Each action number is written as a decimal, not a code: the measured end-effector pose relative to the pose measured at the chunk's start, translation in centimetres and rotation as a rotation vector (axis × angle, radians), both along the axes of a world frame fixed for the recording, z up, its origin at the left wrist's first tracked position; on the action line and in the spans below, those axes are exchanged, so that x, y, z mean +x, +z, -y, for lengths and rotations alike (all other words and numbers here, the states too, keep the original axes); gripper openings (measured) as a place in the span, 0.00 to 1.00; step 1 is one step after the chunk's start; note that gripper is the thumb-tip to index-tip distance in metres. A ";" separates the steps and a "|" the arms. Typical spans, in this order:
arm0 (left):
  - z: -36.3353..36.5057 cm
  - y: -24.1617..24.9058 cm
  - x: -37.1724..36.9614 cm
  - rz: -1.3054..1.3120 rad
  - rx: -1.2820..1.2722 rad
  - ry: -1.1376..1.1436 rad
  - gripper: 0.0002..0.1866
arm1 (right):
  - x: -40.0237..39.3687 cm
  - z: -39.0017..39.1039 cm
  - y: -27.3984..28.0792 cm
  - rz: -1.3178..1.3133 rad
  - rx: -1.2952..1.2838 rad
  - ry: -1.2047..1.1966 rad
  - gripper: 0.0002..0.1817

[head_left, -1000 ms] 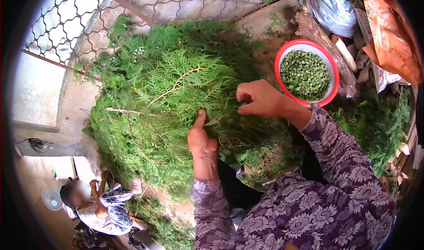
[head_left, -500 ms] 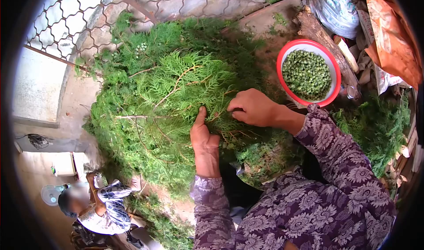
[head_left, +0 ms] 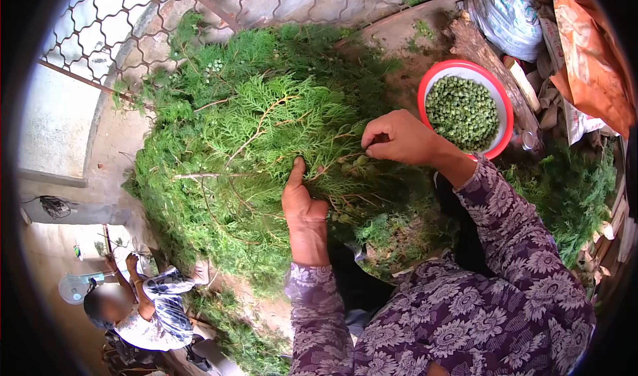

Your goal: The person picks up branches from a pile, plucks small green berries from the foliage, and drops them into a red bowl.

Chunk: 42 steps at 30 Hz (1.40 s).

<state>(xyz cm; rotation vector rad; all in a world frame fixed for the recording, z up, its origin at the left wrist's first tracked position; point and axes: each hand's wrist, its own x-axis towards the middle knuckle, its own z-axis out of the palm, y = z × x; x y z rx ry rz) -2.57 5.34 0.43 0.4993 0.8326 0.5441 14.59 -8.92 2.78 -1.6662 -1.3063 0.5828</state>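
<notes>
My left hand (head_left: 306, 206) is closed around a leafy green branch (head_left: 266, 126), its thumb pointing up over the leaves. To its right, my right hand (head_left: 402, 138) has its thumb and fingertips pinched together near the branch's edge; whatever may be between them is too small to make out. Small round green cones (head_left: 359, 166) show among the sprigs just below the right fingertips. Beyond the right hand stands a red-rimmed basin (head_left: 508, 120) holding many green cones. A large heap of cut greenery (head_left: 173, 196) lies under and left of the hands.
Wire mesh fence (head_left: 272, 0) runs across the top. A log (head_left: 488, 60), a white sack (head_left: 508, 17) and an orange sack (head_left: 588, 50) lie at the upper right. Another person (head_left: 149, 309) sits at the lower left beside more greenery. More branches (head_left: 565, 190) lie at the right.
My right hand has moved right and slightly up, away from my left hand, exposing cones below it. My left hand has barely shifted. The other person's arms have moved.
</notes>
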 end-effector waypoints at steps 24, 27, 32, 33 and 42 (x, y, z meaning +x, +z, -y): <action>0.5 1.7 -0.4 -0.037 0.121 0.080 0.15 | 2.1 0.4 -1.6 0.322 0.047 -0.528 0.08; 0.3 2.4 -0.8 -0.020 0.137 0.109 0.15 | 5.2 2.5 -0.7 0.141 0.023 -0.699 0.09; 0.8 4.0 -1.0 -0.084 0.157 -0.007 0.24 | 10.2 5.1 -3.3 0.542 -0.208 -0.876 0.16; 0.9 4.3 -1.0 -0.078 0.159 -0.008 0.24 | 10.6 5.4 -3.8 0.628 -0.280 -0.898 0.19; 1.7 3.4 -0.4 -0.196 0.292 -0.219 0.31 | 4.0 2.0 2.2 -0.514 0.005 0.012 0.40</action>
